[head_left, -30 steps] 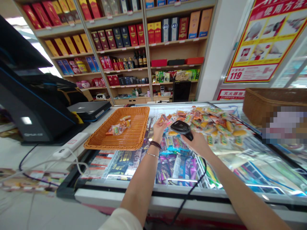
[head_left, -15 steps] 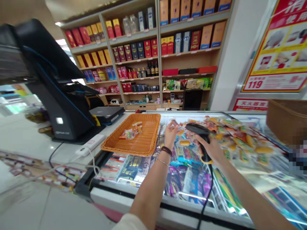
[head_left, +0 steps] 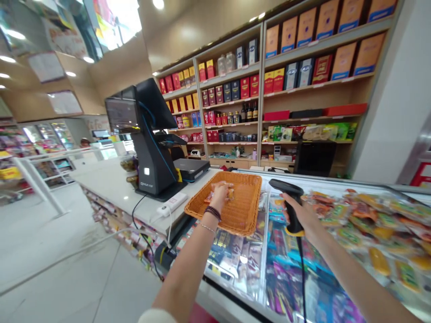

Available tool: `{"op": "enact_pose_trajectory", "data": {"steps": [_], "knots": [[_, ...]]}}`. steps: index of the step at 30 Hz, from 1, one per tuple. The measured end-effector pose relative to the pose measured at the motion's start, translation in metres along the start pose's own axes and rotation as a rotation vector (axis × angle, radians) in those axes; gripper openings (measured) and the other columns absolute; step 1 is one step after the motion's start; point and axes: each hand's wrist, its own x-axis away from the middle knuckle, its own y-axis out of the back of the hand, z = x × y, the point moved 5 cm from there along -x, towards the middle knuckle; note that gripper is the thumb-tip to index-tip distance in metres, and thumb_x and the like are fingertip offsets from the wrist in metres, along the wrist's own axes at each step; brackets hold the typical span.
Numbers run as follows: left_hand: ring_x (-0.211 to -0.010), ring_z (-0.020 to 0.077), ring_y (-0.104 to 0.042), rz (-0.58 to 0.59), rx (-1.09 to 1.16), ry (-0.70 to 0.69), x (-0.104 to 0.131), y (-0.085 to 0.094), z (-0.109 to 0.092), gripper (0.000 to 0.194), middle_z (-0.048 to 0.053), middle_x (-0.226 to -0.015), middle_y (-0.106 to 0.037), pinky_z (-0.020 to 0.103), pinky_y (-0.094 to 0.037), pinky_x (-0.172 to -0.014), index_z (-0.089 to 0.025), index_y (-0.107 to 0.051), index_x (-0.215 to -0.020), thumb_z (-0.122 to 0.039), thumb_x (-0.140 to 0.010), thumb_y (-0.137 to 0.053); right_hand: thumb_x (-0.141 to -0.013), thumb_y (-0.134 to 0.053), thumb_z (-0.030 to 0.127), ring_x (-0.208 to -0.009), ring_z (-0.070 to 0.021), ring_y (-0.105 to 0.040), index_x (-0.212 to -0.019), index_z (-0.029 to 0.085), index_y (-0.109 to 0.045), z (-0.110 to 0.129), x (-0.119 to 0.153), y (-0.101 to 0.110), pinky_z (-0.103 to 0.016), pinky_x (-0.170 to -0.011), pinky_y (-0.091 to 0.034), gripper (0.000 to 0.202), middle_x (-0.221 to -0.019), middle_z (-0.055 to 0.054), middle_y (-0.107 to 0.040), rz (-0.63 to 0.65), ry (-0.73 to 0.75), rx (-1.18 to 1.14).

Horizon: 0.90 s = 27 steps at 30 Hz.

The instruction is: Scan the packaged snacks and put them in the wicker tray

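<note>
My left hand (head_left: 220, 194) is over the orange wicker basket (head_left: 247, 229), its fingers drawn together on a small clear-wrapped snack (head_left: 222, 184). Its fingertips are partly hidden and blurred. Other wrapped snacks (head_left: 231, 193) lie beside the fingers in the basket. My right hand (head_left: 296, 211) is closed round the handle of a black barcode scanner (head_left: 286, 186), held upright above the glass-topped case. A black cord (head_left: 302, 269) hangs from the scanner's base. To the right of that hand, many wrapped snacks (head_left: 380, 229) are spread over the glass.
The glass-topped case (head_left: 264, 269) holds colourful packs underneath. A black checkout terminal (head_left: 151, 157), a dark flat box (head_left: 191, 168) and a white power strip (head_left: 171, 204) stand on the left counter. Cables trail along its front. Shelves of boxes and bottles (head_left: 232, 89) line the back wall.
My left hand has moved left, from the snacks on the glass to the basket, carrying a wrapped snack. My right hand keeps hold of the scanner. The view has turned left and up.
</note>
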Motion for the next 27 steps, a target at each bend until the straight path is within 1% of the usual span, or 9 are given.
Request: {"op": "enact_pose_trajectory", "data": {"steps": [2,4,8,12,15,18,21,24,27], "knots": [[-0.066,0.0166,-0.065,-0.096,-0.049,0.068,0.005,0.008,-0.007,0.034,-0.001,-0.07,-0.061,0.03,-0.052,-0.066,-0.02,-0.065,-0.106,-0.023,-0.075,-0.079,-0.069,-0.084,0.055,-0.039,-0.0092,-0.048,-0.071,0.02,-0.059,-0.002,0.002,-0.007,-0.022,-0.035,-0.04,0.043,-0.055,0.002,-0.057,0.009,-0.015,-0.015],[-0.076,0.0182,-0.068,-0.129,-0.102,0.043,0.013,-0.002,-0.014,0.041,0.003,-0.083,-0.069,0.032,-0.054,-0.074,-0.02,-0.066,-0.115,-0.023,-0.076,-0.078,-0.067,-0.085,0.054,-0.039,-0.0089,-0.049,-0.075,0.02,-0.061,0.001,0.002,-0.007,-0.022,-0.035,-0.04,0.043,-0.057,0.003,-0.058,0.004,-0.007,-0.043],[-0.106,0.0212,-0.068,0.083,-0.193,-0.232,0.038,-0.068,-0.014,0.026,0.011,-0.111,-0.074,0.035,-0.051,-0.101,-0.017,-0.073,-0.103,-0.014,-0.078,-0.073,-0.064,-0.085,0.055,-0.04,-0.009,-0.049,-0.087,0.02,-0.063,0.018,-0.001,0.016,-0.023,-0.034,-0.039,0.047,-0.063,0.004,-0.059,-0.037,0.05,-0.081],[-0.099,0.0253,-0.068,0.376,-0.377,-0.225,0.076,-0.143,0.031,0.022,0.014,-0.111,-0.074,0.041,-0.05,-0.1,-0.016,-0.076,-0.099,-0.012,-0.077,-0.073,-0.068,-0.083,0.056,-0.042,-0.0091,-0.048,-0.086,0.021,-0.06,0.03,0.003,0.06,-0.023,-0.035,-0.04,0.045,-0.063,0.005,-0.058,-0.051,0.071,-0.043],[-0.104,0.0302,-0.066,0.508,-0.547,-0.222,0.109,-0.173,0.071,0.028,0.013,-0.106,-0.074,0.045,-0.048,-0.104,-0.019,-0.075,-0.097,-0.014,-0.07,-0.081,-0.066,-0.085,0.057,-0.04,-0.0096,-0.047,-0.082,0.023,-0.057,0.027,0.011,0.097,-0.023,-0.035,-0.04,0.047,-0.061,0.005,-0.057,-0.141,0.055,-0.029],[-0.112,0.035,-0.062,0.607,-0.753,-0.248,0.136,-0.184,0.105,0.031,0.014,-0.103,-0.072,0.049,-0.043,-0.108,-0.02,-0.072,-0.091,-0.016,-0.064,-0.086,-0.064,-0.085,0.059,-0.04,-0.0106,-0.048,-0.08,0.023,-0.057,0.015,0.019,0.126,-0.024,-0.035,-0.04,0.048,-0.058,0.005,-0.058,-0.243,0.048,0.016],[-0.113,0.035,-0.061,0.643,-0.86,-0.283,0.15,-0.186,0.127,0.017,0.014,-0.101,-0.069,0.052,-0.039,-0.111,-0.02,-0.067,-0.082,-0.016,-0.072,-0.081,-0.066,-0.082,0.065,-0.04,-0.0119,-0.049,-0.074,0.023,-0.055,0.003,0.025,0.14,-0.025,-0.037,-0.041,0.05,-0.053,0.003,-0.056,-0.27,0.058,0.093],[-0.111,0.0315,-0.062,0.565,-0.677,-0.252,0.148,-0.183,0.133,0.013,0.014,-0.103,-0.067,0.049,-0.04,-0.109,-0.02,-0.067,-0.091,-0.02,-0.08,-0.075,-0.072,-0.076,0.069,-0.04,-0.0127,-0.048,-0.07,0.024,-0.053,-0.004,0.028,0.14,-0.026,-0.038,-0.041,0.05,-0.049,0.003,-0.053,-0.264,0.067,0.177],[-0.094,0.0243,-0.064,0.464,-0.381,-0.083,0.138,-0.177,0.135,0.033,0.009,-0.098,-0.067,0.04,-0.049,-0.095,-0.022,-0.065,-0.111,-0.037,-0.084,-0.076,-0.077,-0.071,0.068,-0.04,-0.0126,-0.048,-0.069,0.024,-0.054,-0.004,0.031,0.132,-0.026,-0.04,-0.041,0.048,-0.049,0.002,-0.054,-0.226,0.078,0.217]]}}
